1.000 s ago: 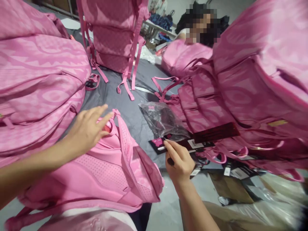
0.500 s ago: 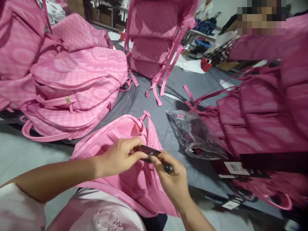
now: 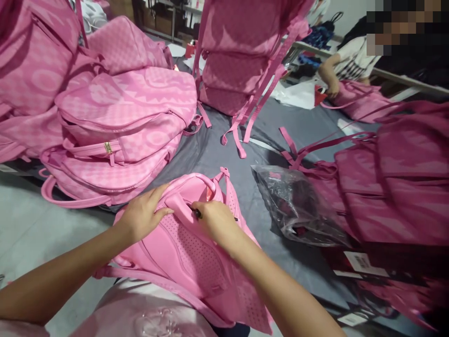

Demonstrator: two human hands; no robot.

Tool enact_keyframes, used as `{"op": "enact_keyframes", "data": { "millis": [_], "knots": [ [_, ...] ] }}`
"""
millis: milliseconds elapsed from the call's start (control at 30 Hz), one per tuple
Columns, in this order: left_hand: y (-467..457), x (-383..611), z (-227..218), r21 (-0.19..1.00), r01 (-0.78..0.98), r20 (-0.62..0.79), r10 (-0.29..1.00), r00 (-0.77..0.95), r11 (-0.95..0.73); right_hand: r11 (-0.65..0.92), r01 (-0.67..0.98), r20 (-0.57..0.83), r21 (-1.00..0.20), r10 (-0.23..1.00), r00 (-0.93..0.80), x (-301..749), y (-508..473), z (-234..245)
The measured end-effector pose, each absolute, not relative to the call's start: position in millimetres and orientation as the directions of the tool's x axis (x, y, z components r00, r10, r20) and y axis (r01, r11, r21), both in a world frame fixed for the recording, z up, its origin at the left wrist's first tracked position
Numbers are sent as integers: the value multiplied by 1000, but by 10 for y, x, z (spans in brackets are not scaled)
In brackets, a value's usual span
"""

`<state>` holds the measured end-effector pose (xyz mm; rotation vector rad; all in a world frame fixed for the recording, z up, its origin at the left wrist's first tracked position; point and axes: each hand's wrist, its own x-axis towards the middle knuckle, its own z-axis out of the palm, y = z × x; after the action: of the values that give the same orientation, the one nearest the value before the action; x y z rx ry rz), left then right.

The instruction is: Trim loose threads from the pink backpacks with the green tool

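Observation:
A pink backpack (image 3: 203, 252) lies in front of me, its back panel with perforated padding facing up. My left hand (image 3: 142, 215) rests on its upper left edge, fingers stretched out and thumb apart. Over the top of the panel, near the carry handle, my right hand (image 3: 217, 222) is closed around a small dark tool (image 3: 197, 213) with a rounded black end. A thin dark tip shows on the other side of that hand; the rest of the tool is hidden. An orange-red spot shows by the handle loop.
Pink backpacks (image 3: 126, 107) are piled on the left. Another backpack (image 3: 231, 70) stands at the back with dangling straps. On the right are a clear plastic bag (image 3: 298, 201) and more backpacks (image 3: 414, 187) with tags. A co-worker's arm (image 3: 329, 77) reaches toward a pink bag.
My hands have parted: the left moved left onto the backpack's edge, the right moved left over the panel with the tool. The dark flat piece between them is out of sight.

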<state>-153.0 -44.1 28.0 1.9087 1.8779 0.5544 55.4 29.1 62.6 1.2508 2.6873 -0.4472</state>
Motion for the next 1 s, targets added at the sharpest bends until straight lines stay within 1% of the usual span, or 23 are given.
{"op": "enact_keyframes", "data": {
  "millis": [167,233,267,333,400,467,500,533,600,667,700,767,867,900,933,967,1000],
  "knots": [
    [-438,-1523,251,523,852,27,1000,12,-24,639,756,-265,-142,712,-651,548,267,690],
    [-448,-1533,240,529,848,34,999,20,-35,621,778,-223,-98,748,-625,523,257,750],
    [-453,-1540,233,535,844,37,999,22,-39,614,783,-185,-103,761,-621,488,267,768],
    [-459,-1557,218,547,836,42,999,25,-44,637,750,-123,-181,741,-660,380,319,773],
    [-458,-1578,198,551,833,50,999,22,-46,681,680,-101,-271,682,-724,266,393,764],
    [-459,-1601,179,546,837,53,998,22,-48,706,638,-103,-306,642,-760,215,439,781],
    [-462,-1612,171,545,837,60,998,20,-49,721,627,-104,-296,628,-771,227,439,807],
    [-469,-1621,165,549,834,69,997,17,-52,738,619,-121,-268,611,-782,267,420,841],
    [-491,-1635,167,572,819,79,997,14,-57,752,637,-243,-166,595,-766,414,338,917],
    [-510,-1645,184,604,795,63,998,12,-48,716,697,-408,-41,624,-666,615,232,979],
    [-512,-1651,195,621,783,43,999,14,-38,679,734,-465,7,652,-599,719,182,1000],
    [-490,-1666,214,648,761,-3,1000,9,-5,600,797,-508,65,707,-491,915,90,1027],
    [-413,-1681,257,682,729,-108,994,29,53,491,862,-476,124,792,-383,1169,-80,1042],
    [-393,-1671,292,694,718,-139,989,51,60,454,881,-460,131,815,-352,1247,-161,1036],
    [-387,-1646,349,702,710,-158,985,73,60,420,902,-466,95,820,-333,1324,-255,1023],
    [-398,-1604,434,704,709,-164,982,98,46,384,923,-503,15,801,-325,1399,-359,1003],
    [-427,-1544,549,701,713,-147,981,127,13,334,938,-563,-97,759,-329,1475,-470,980]
  ]
}}
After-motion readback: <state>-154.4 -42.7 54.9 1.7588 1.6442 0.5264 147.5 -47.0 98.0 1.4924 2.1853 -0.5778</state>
